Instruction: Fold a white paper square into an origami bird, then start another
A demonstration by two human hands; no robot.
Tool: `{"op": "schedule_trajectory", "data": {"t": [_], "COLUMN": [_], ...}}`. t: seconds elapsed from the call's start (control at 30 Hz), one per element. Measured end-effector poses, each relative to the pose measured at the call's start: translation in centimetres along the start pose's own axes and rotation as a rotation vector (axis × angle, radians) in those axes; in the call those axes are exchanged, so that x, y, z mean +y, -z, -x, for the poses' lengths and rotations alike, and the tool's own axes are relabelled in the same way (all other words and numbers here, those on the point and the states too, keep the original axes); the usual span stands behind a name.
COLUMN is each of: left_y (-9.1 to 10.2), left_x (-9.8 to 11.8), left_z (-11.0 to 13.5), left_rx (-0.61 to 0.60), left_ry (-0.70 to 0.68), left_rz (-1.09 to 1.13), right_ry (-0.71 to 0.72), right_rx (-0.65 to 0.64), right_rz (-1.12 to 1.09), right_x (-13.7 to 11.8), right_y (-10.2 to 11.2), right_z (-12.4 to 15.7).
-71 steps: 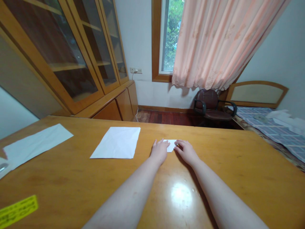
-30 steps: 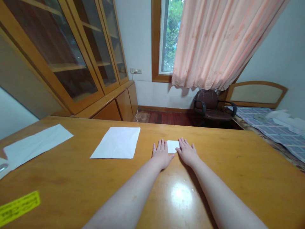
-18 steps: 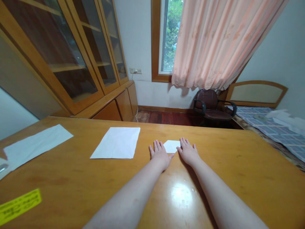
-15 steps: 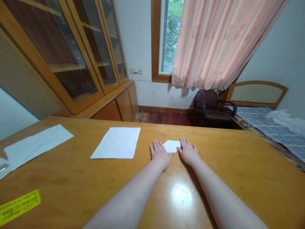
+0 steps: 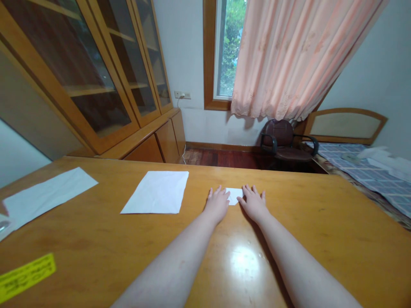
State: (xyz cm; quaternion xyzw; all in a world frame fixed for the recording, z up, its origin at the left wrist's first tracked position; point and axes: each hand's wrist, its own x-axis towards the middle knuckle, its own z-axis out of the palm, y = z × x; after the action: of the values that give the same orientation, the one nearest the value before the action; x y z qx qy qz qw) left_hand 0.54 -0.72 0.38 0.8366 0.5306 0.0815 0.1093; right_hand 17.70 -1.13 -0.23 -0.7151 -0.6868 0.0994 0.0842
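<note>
A small folded piece of white paper lies on the wooden desk between my two hands. My left hand rests over its left end, fingers stretched forward and covering that edge. On the other side, my right hand lies flat with fingers spread, its thumb and forefinger touching the paper's right end. Parts of both ends are hidden under my fingers. To the left of my left hand lies a larger white sheet of paper, flat on the desk.
Another long white sheet lies at the far left, beside a clear object cut off by the frame. A yellow label is at the near left. Beyond the desk stand a glass-door cabinet, an office chair and a bed.
My left hand has shifted slightly and drawn its thumb in, now covering the paper's left corner. My right hand stays almost in place.
</note>
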Motion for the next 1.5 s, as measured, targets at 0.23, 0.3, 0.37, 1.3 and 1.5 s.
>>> {"op": "schedule_trajectory", "data": {"t": [0.23,0.3,0.37,1.3,1.5], "left_y": [0.2,0.1,0.1,-0.3,-0.2], "left_x": [0.1,0.1,0.1,-0.7,-0.7], "left_z": [0.4,0.4,0.2,-0.6,-0.7], "left_rx": [-0.076,-0.068,-0.052,0.112,0.121], "left_ry": [-0.187,-0.174,-0.165,-0.097,-0.057], "left_rz": [0.111,0.117,0.127,0.165,0.183], "right_ry": [0.289,0.315,0.311,0.376,0.351], "right_rx": [0.006,-0.025,-0.025,0.060,0.080], "right_rz": [-0.158,-0.197,-0.221,-0.354,-0.376], "right_x": [-0.2,-0.2,-0.2,0.6,0.5], "right_y": [0.6,0.6,0.5,-0.3,-0.3], "right_z": [0.3,0.4,0.3,-0.1,-0.2]}}
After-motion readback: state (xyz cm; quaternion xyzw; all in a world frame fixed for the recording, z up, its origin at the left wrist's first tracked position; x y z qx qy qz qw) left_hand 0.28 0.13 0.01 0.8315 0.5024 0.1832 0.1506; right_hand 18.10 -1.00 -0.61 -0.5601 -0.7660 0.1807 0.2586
